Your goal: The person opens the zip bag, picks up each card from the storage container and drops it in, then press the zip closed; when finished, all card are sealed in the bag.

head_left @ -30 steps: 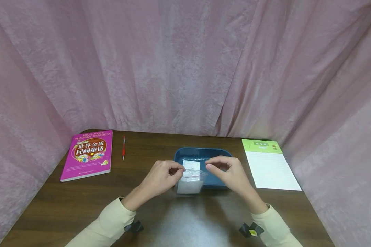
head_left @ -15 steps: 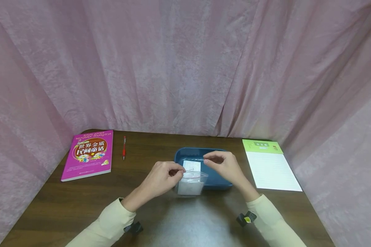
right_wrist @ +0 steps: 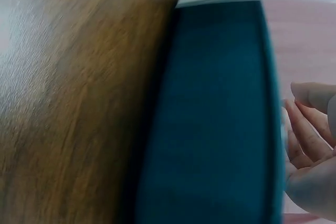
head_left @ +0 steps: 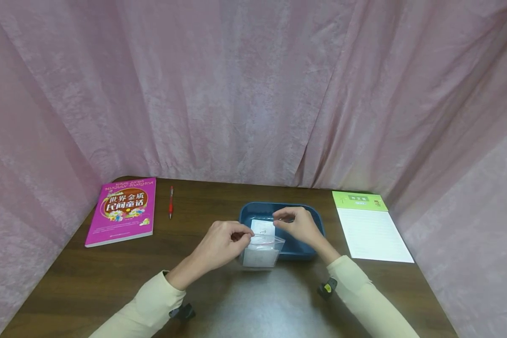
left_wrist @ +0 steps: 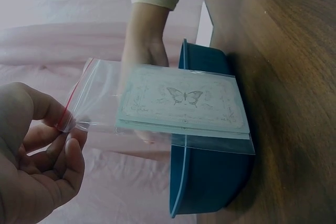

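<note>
My left hand (head_left: 226, 244) pinches the top corner of a clear zip bag (left_wrist: 100, 90) with a red seal line. Inside the bag are pale cards (left_wrist: 184, 100), the front one printed with a butterfly. The bag hangs over the near left side of a dark blue tray (head_left: 289, 256). In that tray lies a white card (head_left: 262, 226) with a faint print. My right hand (head_left: 297, 225) hovers over the tray, thumb and forefinger bent towards each other, with nothing visible between them. In the right wrist view the tray wall hides part of its fingers.
A pink book (head_left: 124, 211) lies at the left of the wooden table (head_left: 186, 206), with a red pen (head_left: 171, 202) beside it. At the right lies a lined writing pad (head_left: 372, 232) with a green top. A pink curtain (head_left: 219, 94) hangs behind the table.
My right hand has moved left and slightly up, from beside the bag's right edge to over the tray. My left hand and the bag stay almost in place.
</note>
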`<action>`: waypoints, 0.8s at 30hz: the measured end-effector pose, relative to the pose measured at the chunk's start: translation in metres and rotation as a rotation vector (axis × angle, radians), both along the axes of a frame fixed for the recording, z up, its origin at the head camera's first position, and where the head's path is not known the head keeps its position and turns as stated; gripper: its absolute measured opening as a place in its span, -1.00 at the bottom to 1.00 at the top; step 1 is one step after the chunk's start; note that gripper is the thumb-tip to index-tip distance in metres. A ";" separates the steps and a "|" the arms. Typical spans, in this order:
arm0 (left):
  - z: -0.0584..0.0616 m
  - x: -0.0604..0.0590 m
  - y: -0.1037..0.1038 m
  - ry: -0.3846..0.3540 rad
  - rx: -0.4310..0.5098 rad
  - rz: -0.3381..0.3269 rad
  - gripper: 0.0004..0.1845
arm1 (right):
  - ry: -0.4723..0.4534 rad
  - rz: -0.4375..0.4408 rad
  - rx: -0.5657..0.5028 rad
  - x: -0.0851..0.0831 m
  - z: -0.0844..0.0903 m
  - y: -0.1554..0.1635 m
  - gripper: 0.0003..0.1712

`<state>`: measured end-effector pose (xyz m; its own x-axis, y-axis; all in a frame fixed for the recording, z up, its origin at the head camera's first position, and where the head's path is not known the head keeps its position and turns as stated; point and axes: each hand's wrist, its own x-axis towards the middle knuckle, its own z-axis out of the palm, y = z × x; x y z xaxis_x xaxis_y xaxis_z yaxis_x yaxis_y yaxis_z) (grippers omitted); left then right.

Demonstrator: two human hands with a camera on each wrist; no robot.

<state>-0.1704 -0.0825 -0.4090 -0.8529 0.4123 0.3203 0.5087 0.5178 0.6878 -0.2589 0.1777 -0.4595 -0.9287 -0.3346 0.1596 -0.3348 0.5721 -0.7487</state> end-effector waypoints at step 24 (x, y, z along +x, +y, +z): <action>0.000 0.000 0.000 0.019 0.004 0.000 -0.82 | -0.089 -0.013 0.142 -0.029 -0.032 -0.001 -0.78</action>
<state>-0.1702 -0.0824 -0.4085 -0.8465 0.4112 0.3382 0.5219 0.5150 0.6800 -0.2877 0.1771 -0.4919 -0.9415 -0.3359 0.0284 -0.2627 0.6781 -0.6864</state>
